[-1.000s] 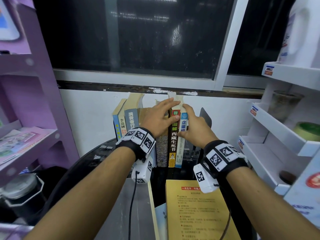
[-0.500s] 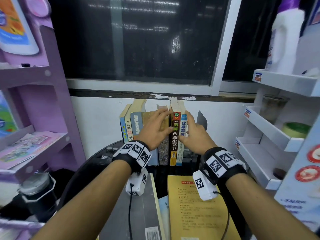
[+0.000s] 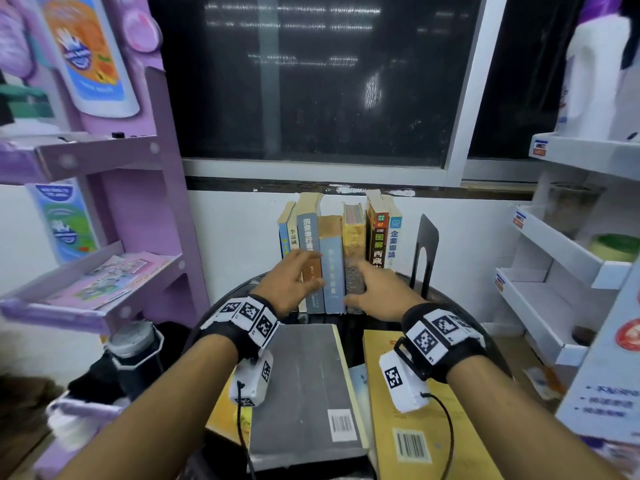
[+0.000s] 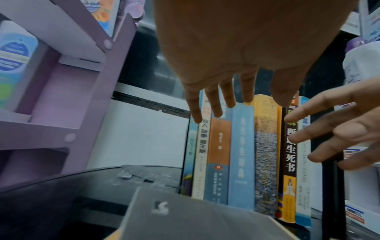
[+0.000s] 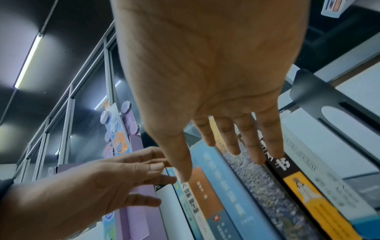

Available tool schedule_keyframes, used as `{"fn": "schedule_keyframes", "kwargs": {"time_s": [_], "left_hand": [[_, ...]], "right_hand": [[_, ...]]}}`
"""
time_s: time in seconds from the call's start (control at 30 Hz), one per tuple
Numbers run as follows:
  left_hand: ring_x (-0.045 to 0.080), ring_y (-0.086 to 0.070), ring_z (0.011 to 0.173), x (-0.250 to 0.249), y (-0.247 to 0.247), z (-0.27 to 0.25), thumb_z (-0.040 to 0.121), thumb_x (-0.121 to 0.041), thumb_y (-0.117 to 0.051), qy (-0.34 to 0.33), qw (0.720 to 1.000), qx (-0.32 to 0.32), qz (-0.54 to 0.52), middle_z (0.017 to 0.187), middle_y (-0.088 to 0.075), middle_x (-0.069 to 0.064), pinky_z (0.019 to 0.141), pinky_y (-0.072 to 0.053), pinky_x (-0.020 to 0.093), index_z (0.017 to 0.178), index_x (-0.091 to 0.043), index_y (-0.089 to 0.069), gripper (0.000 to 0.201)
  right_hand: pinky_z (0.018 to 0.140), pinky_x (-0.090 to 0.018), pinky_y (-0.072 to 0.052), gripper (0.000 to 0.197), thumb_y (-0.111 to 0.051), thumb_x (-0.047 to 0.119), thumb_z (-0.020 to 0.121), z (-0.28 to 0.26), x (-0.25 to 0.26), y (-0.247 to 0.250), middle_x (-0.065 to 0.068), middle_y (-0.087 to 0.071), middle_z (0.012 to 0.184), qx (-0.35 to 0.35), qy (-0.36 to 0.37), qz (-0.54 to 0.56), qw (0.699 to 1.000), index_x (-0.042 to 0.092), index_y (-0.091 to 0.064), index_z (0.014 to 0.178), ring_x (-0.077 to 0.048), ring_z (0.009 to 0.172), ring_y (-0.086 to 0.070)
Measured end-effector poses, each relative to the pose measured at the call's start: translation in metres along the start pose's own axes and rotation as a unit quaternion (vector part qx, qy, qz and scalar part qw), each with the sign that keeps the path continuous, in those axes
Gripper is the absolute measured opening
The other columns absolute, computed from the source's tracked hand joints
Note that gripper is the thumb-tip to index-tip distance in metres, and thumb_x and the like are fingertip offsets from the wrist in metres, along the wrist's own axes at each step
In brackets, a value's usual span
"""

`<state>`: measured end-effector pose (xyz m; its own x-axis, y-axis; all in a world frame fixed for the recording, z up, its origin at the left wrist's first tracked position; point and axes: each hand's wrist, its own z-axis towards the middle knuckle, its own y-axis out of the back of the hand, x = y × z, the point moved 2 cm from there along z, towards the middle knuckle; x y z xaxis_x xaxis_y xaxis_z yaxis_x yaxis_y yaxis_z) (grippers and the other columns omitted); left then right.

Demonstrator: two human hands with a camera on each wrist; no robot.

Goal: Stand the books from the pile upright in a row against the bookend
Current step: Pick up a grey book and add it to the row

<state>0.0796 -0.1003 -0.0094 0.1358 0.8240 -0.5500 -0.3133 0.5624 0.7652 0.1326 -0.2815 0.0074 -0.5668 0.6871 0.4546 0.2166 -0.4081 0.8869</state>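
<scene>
Head view: my left hand (image 3: 294, 282) and right hand (image 3: 377, 291) hover empty, fingers spread, before the standing row of books (image 3: 341, 251) beside the bookend (image 3: 424, 251). Wrist views: I'd take the grey book (image 3: 304, 389) next, gripping firmly.

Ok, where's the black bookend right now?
In the head view the black bookend stands upright at the right end of the book row, beside the pale blue-topped book.
</scene>
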Motion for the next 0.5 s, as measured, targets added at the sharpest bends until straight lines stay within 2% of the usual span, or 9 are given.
{"fn": "schedule_keyframes", "kwargs": {"time_s": [0.07, 0.1, 0.17, 0.23, 0.33, 0.5], "left_hand": [[0.018, -0.039, 0.131, 0.015, 0.0, -0.009, 0.093, -0.032, -0.058, 0.05, 0.998, 0.034, 0.012, 0.14, -0.04, 0.002, 0.11, -0.031, 0.032, 0.141, -0.019, -0.04, 0.053], [0.017, -0.04, 0.129, 0.024, 0.0, -0.014, 0.091, -0.037, -0.058, 0.083, 0.995, 0.051, 0.02, 0.14, -0.04, 0.0, 0.11, -0.033, 0.034, 0.14, -0.02, -0.041, 0.054], [0.016, -0.048, 0.123, 0.038, -0.002, -0.022, 0.084, -0.049, -0.059, 0.136, 0.986, 0.091, 0.024, 0.14, -0.046, -0.002, 0.106, -0.04, 0.037, 0.136, -0.023, -0.046, 0.059], [0.02, -0.051, 0.122, 0.048, -0.003, -0.032, 0.079, -0.056, -0.057, 0.193, 0.972, 0.134, 0.018, 0.141, -0.05, 0.002, 0.104, -0.041, 0.036, 0.137, -0.021, -0.044, 0.069], [0.027, -0.047, 0.128, 0.06, -0.007, -0.044, 0.09, -0.052, -0.052, 0.277, 0.945, 0.163, 0.052, 0.145, -0.045, 0.009, 0.105, -0.038, 0.035, 0.143, -0.013, -0.034, 0.068], [0.028, -0.05, 0.123, 0.068, -0.017, -0.053, 0.088, -0.054, -0.055, 0.316, 0.932, 0.167, 0.055, 0.139, -0.05, 0.013, 0.101, -0.041, 0.034, 0.139, -0.012, -0.04, 0.069]], "right_hand": [[0.087, -0.025, -0.041, 0.071, -0.067, 0.036, 0.089, -0.001, 0.007, -0.014, -0.01, -0.053, 0.137, 0.051, -0.009, -0.013, 0.999, 0.019, -0.032, 0.147, -0.022, 0.114, -0.055], [0.093, -0.028, -0.041, 0.074, -0.067, 0.04, 0.088, 0.0, 0.009, -0.021, -0.011, -0.047, 0.144, 0.073, -0.015, -0.02, 0.997, 0.019, -0.029, 0.149, -0.025, 0.123, -0.051], [0.1, -0.034, -0.04, 0.078, -0.064, 0.046, 0.089, 0.002, 0.013, -0.035, -0.011, -0.04, 0.151, 0.111, -0.028, -0.035, 0.993, 0.019, -0.025, 0.151, -0.029, 0.131, -0.045], [0.101, -0.035, -0.04, 0.08, -0.063, 0.048, 0.089, 0.003, 0.018, -0.047, -0.01, -0.037, 0.152, 0.14, -0.038, -0.035, 0.989, 0.018, -0.023, 0.151, -0.028, 0.132, -0.044], [0.103, -0.034, -0.038, 0.082, -0.064, 0.049, 0.087, 0.004, 0.022, -0.063, -0.008, -0.035, 0.154, 0.158, -0.062, -0.013, 0.985, 0.017, -0.024, 0.151, -0.027, 0.136, -0.04], [0.099, -0.033, -0.041, 0.087, -0.069, 0.052, 0.083, 0.007, 0.024, -0.082, -0.009, -0.04, 0.15, 0.148, -0.103, 0.014, 0.983, 0.013, -0.028, 0.149, -0.027, 0.132, -0.044]]}}
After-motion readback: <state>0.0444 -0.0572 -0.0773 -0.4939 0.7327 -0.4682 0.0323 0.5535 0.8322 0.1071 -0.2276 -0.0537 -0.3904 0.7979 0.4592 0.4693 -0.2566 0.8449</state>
